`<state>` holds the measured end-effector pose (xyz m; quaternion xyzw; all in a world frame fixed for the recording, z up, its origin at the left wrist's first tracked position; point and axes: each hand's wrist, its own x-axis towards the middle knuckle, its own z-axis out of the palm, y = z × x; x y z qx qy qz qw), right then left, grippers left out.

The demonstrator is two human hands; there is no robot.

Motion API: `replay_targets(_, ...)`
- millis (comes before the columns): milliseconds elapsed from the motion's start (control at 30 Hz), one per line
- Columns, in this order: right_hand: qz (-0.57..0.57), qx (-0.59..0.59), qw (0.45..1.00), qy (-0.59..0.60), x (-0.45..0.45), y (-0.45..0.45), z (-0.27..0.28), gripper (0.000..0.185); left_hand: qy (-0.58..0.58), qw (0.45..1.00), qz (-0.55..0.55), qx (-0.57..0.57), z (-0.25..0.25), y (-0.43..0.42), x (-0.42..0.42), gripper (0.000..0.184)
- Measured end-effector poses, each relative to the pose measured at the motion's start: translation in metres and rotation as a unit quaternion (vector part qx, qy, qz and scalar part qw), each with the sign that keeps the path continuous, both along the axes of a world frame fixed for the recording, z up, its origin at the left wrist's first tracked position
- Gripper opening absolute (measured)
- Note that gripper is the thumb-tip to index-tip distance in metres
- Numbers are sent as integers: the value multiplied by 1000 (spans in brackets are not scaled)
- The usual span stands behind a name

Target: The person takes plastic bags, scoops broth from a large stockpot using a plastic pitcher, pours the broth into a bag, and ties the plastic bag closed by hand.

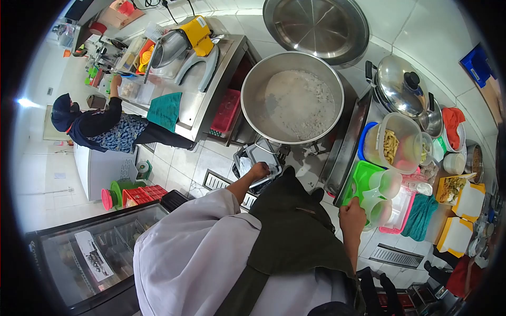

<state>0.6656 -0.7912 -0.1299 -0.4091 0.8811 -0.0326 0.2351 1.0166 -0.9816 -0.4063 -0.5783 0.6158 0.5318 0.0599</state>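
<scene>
My left hand (259,170) is closed over the near side of a grey-rimmed plastic container (263,156) below the big pot; what its fingers hold is hidden. Inside that container is something whitish. My right hand (352,215) is closed beside a translucent plastic jug (377,211), seemingly on its handle. A second translucent jug (389,183) is just beyond it, by a bright green tray (359,179). Ahead of me stands a large metal pot (247,100) with cloudy whitish liquid (295,100) and pale bits along one side.
A round metal lid (316,23) leans against the wall behind the pot. At right, a counter carries a clear tub (377,142) of yellowish pieces and a lidded steel pot (403,87). A co-worker (110,124) stands left by a steel table (195,100). A glass-topped freezer (100,253) is near my left.
</scene>
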Motion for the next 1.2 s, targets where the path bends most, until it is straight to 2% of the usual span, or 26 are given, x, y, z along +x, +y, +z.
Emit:
replay_targets(67, 5, -29, 999, -21, 1, 5, 8, 13, -34, 997, -46, -43, 4, 1, 6, 26)
replay_targets(133, -62, -125, 975, -175, -4, 11, 15, 14, -20, 997, -35, -65, -4, 6, 18, 26)
replay_targets(167, -51, -113, 978, -167, -7, 9, 22, 14, -31, 997, -35, -66, -5, 9, 21, 28)
replay_targets(233, 16, -149, 975, -163, -9, -13, 41, 17, 10, 996, 88, 21, -13, 22, 30, 28)
replay_targets(267, 40, -132, 976, -167, -9, -35, 55, 19, 32, 993, 115, 21, -17, 32, 35, 28)
replay_targets(300, 80, -139, 977, -142, -11, -58, 54, 20, 53, 988, 142, 21, -22, 40, 41, 28)
replay_targets(367, 153, -167, 970, -89, -8, -115, 45, 22, 46, 990, 130, -18, -55, 61, 60, 27)
replay_targets(433, 222, -188, 956, -39, -3, -180, 25, 23, 59, 970, 229, 59, -52, 76, 67, 25)
replay_targets(467, 258, -186, 948, -18, -2, -209, 8, 23, 46, 971, 228, 63, -62, 85, 76, 25)
replay_targets(500, 327, -143, 934, 0, -7, -238, -18, 23, 33, 971, 227, 66, -72, 94, 86, 24)
replay_targets(533, 393, -100, 914, 17, -10, -263, -40, 23, 67, 952, 291, 66, -75, 105, 91, 22)
replay_targets(600, 457, 101, 873, 135, 8, -303, -57, 21, 105, 910, 393, 82, -67, 121, 99, 17)
replay_targets(633, 466, 110, 866, 140, 17, -317, -71, 21, 111, 891, 430, 96, -61, 126, 104, 15)
replay_targets(700, 586, 178, 770, 177, 34, -335, -105, 19, 90, 856, 490, 139, -57, 139, 116, 12)
replay_targets(767, 670, 143, 713, 148, 61, -343, -133, 16, 125, 818, 543, 143, -61, 161, 127, 10)
replay_targets(833, 701, 67, 704, 96, 92, -355, -151, 16, 113, 801, 565, 160, -54, 176, 134, 10)
replay_targets(967, 697, 24, 710, 98, 135, -413, -167, 16, 102, 763, 610, 189, -38, 197, 138, 10)
replay_targets(1133, 570, 3, 805, 166, 117, -488, -163, 19, 81, 758, 609, 217, -17, 193, 133, 9)
replay_targets(1200, 537, 13, 822, 188, 86, -491, -149, 19, 89, 766, 600, 214, -20, 187, 131, 9)
